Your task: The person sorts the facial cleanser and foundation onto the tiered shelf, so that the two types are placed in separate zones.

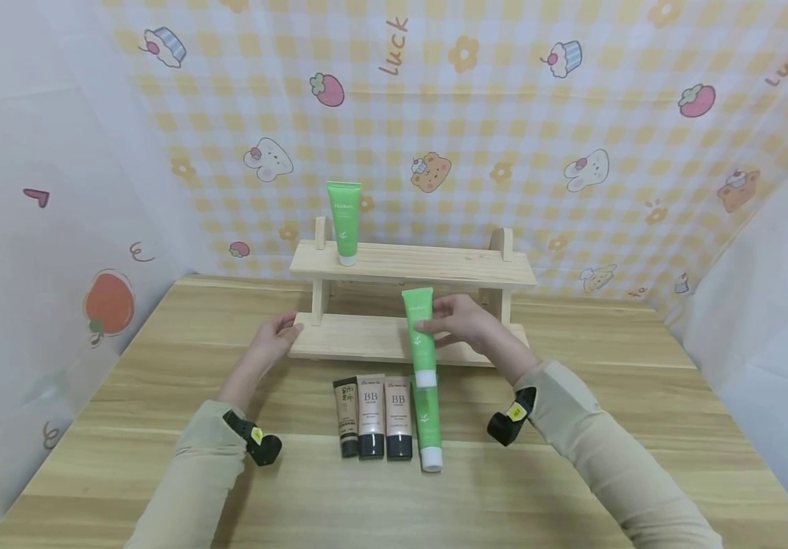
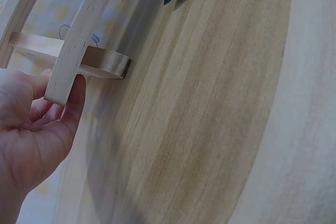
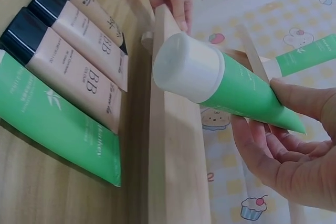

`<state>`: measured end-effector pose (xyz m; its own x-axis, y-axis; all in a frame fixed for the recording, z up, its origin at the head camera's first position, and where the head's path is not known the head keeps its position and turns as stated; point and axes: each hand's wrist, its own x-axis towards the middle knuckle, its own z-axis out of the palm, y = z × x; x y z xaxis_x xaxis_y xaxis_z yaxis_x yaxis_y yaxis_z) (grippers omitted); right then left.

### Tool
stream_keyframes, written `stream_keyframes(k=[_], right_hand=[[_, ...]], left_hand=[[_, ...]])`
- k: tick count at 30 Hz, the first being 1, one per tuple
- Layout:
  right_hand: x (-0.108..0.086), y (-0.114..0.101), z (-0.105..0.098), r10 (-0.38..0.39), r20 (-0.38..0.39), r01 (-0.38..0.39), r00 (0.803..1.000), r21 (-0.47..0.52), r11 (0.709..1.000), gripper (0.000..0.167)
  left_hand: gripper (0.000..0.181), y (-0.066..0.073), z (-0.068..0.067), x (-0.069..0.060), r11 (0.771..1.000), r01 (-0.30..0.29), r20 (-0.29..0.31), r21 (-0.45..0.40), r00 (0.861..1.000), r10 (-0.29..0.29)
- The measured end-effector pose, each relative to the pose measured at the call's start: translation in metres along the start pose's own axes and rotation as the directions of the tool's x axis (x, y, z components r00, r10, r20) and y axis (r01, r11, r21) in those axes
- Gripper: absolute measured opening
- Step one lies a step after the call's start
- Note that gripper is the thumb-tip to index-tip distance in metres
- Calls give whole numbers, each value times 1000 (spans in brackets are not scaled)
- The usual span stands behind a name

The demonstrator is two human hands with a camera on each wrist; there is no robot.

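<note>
My right hand (image 1: 465, 324) pinches a green squeeze tube (image 1: 419, 335) between thumb and fingers, its white cap pointing down, in front of the lower board of a two-tier wooden rack (image 1: 366, 338). In the right wrist view the held tube (image 3: 247, 90) tilts with its cap toward the camera. At the rack's left side, my left hand (image 1: 271, 341) grips the end of the lower board; the left wrist view shows thumb and fingers around that board end (image 2: 65, 77). Another green tube (image 1: 345, 217) stands cap down on the upper board, toward the left.
Before the rack, a small brown tube (image 1: 347, 415), two beige BB cream tubes (image 1: 370, 412) with black caps and a green tube (image 1: 429, 419) lie side by side on the wooden table (image 1: 613, 381). A checked cloth (image 1: 394, 130) hangs behind the rack.
</note>
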<state>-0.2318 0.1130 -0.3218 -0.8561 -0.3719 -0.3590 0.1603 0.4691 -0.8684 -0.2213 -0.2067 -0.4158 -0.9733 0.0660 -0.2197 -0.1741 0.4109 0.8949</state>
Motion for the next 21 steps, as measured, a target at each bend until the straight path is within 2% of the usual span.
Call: stream_keyframes(k=[21], right_hand=[[3,-17,-7,-30,-61,32,998,25,999,56]], left_hand=[[56,0,0,-1,1000,-8,4,2,1000,8]])
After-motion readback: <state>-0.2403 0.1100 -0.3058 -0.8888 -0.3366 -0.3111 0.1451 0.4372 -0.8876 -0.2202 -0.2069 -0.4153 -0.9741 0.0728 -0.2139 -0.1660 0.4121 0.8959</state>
